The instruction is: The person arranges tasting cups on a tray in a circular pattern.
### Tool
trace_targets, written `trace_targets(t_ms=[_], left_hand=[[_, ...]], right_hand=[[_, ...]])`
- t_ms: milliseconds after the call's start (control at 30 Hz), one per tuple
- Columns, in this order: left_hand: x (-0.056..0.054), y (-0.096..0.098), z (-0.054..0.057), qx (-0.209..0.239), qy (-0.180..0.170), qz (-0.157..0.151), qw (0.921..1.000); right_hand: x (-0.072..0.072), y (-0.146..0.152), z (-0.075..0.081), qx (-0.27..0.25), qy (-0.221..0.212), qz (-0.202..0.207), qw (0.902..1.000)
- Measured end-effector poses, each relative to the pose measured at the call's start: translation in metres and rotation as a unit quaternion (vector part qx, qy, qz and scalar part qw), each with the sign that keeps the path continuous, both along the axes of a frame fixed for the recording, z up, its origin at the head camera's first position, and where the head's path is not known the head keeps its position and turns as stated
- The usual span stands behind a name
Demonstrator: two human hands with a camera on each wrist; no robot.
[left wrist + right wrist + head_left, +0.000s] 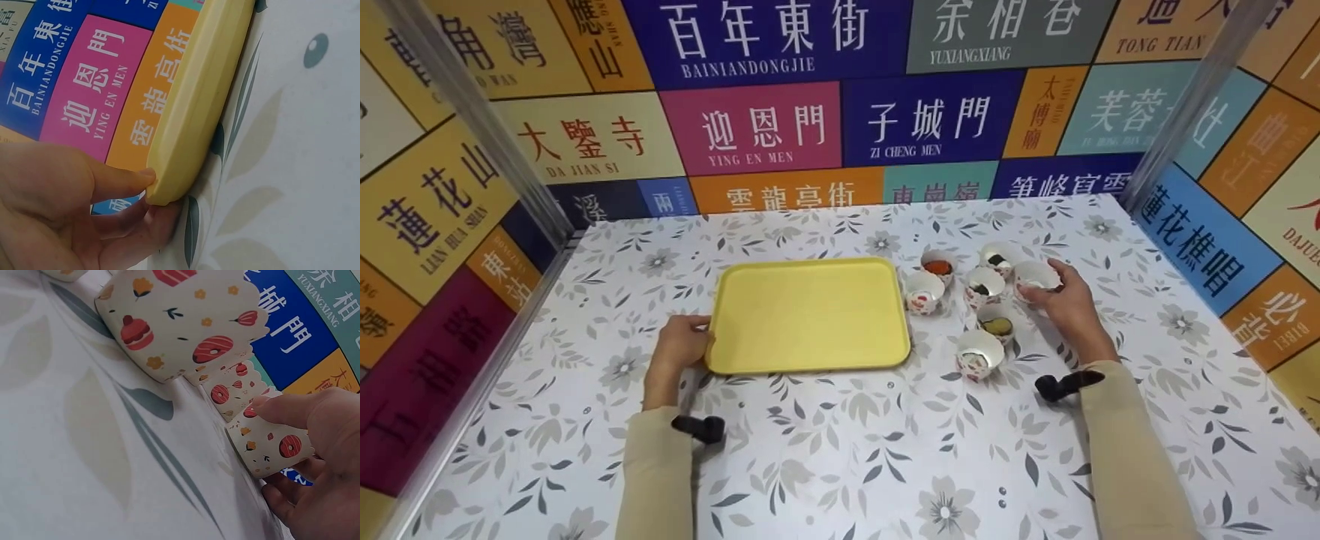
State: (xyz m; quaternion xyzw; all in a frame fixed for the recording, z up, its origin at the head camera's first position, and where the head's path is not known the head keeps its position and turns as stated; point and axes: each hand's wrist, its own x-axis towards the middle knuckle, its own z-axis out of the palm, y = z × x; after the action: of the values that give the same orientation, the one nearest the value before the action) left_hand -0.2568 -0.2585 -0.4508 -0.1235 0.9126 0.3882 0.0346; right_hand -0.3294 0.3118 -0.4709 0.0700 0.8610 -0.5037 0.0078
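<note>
My left hand [682,341] pinches the left edge of a yellow rectangular tray [810,315], thumb at the rim and fingers lower, as the left wrist view shows. The tray lies on the table with nothing on it. At the right, my right hand [1069,304] holds a patterned paper baking cup [273,439] between thumb and fingers, at the outer side of a cluster of similar cups. Among these are a cup with red contents [937,267], a cup with a dark piece [996,259], a cup with a yellow-green piece [997,327] and a pale cup [979,355].
Another paper cup [924,292] stands close to the tray's right edge. A floral cloth [825,450] covers the table. Panels with Chinese lettering [750,127] rise behind and at both sides. Dark wrist devices [701,429] sit at both sleeves.
</note>
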Motion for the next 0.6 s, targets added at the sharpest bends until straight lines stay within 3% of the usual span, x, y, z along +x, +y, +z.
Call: trace_targets(t_ms=[167,600], left_hand=[[0.000,0.001,-0.002,-0.004,-0.015,-0.001,0.9999],[-0.001,0.000,0.000,0.001,-0.014,-0.009,0.9999]], right_hand=[[0.003,0.002,0.004,0.012,0.003,-0.007,0.9999],[0.004,-0.003,0.030,0.015,0.018,-0.005,0.9997]])
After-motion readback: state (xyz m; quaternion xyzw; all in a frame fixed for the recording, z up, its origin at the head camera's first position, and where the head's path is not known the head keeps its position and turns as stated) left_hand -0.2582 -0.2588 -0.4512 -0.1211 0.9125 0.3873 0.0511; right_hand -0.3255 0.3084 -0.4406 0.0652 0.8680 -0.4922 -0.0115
